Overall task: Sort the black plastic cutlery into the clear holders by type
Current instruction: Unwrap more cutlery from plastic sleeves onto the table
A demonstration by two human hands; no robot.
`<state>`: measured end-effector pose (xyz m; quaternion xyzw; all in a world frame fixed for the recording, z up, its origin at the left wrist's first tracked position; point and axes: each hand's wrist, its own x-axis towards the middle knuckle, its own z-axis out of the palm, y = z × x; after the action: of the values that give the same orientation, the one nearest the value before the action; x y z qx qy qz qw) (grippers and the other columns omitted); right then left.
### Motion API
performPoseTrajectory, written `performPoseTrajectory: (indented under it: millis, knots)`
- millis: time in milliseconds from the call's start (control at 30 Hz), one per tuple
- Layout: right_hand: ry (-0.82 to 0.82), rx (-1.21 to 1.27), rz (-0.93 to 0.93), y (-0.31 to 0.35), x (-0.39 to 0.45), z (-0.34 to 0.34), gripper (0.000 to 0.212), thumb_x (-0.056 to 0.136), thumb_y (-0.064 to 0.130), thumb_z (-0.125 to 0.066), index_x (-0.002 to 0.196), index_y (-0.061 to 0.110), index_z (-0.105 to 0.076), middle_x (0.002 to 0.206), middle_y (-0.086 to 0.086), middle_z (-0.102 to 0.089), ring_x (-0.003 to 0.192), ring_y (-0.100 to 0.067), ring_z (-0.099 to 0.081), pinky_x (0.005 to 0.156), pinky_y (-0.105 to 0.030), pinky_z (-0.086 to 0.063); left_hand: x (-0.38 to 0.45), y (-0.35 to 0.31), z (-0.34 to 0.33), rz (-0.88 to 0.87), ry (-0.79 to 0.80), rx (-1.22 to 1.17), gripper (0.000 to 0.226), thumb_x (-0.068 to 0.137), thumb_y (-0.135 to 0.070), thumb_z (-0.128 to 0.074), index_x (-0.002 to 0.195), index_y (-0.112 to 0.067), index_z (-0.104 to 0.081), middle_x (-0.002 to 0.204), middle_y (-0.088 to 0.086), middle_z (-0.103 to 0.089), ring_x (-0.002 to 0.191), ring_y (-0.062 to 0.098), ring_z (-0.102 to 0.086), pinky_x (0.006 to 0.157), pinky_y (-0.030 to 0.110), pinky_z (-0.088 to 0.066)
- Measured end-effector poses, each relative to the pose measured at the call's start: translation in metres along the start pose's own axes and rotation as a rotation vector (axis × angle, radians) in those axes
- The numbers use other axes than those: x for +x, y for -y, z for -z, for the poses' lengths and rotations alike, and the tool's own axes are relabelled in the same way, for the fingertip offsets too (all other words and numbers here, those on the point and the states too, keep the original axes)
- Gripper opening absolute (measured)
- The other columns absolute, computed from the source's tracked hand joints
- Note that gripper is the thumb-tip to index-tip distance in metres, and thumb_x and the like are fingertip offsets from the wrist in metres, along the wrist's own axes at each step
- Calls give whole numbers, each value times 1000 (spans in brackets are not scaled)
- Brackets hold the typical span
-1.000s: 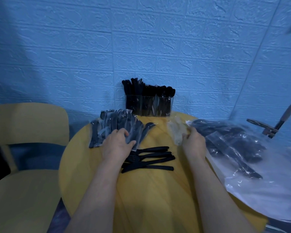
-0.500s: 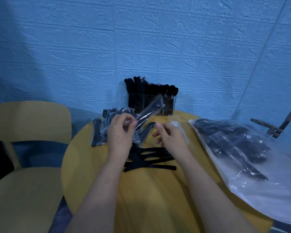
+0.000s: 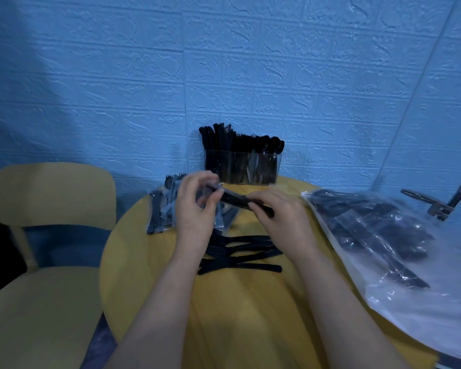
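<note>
Both hands, the left hand [image 3: 197,209] and right hand [image 3: 280,217], pinch one wrapped cutlery packet [image 3: 237,202] above the yellow bench [image 3: 250,302], in front of the clear holders [image 3: 241,166], with loose black cutlery [image 3: 240,253] lying just nearer than the packet.

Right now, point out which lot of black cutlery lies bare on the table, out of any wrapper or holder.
The loose forks and knives on the yellow table, just under both wrists. The others are wrapped, bagged or standing in the clear holder.
</note>
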<state>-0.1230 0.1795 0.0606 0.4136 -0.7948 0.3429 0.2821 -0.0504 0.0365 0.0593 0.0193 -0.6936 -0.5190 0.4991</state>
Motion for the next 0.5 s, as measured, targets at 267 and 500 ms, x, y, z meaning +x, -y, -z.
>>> performPoseTrajectory:
  millis: [267, 500]
  knots:
    - [-171, -138, 69, 18, 1, -10, 13, 85, 15, -68, 99, 16, -69, 92, 5, -64, 76, -15, -61, 55, -26, -48, -4, -5, -13, 416, 196, -268, 26, 82, -24, -65, 105, -26, -53, 110, 1, -65, 97, 13, -67, 80, 25, -56]
    - [-15, 121, 80, 16, 0, -12, 34, 88, 37, -56, 112, 15, -67, 104, 4, -58, 97, -8, -53, 84, -18, -42, -1, -1, -10, 483, 201, -297, 42, 89, -16, -62, 129, -9, -52, 104, 2, -67, 102, 17, -61, 91, 34, -50]
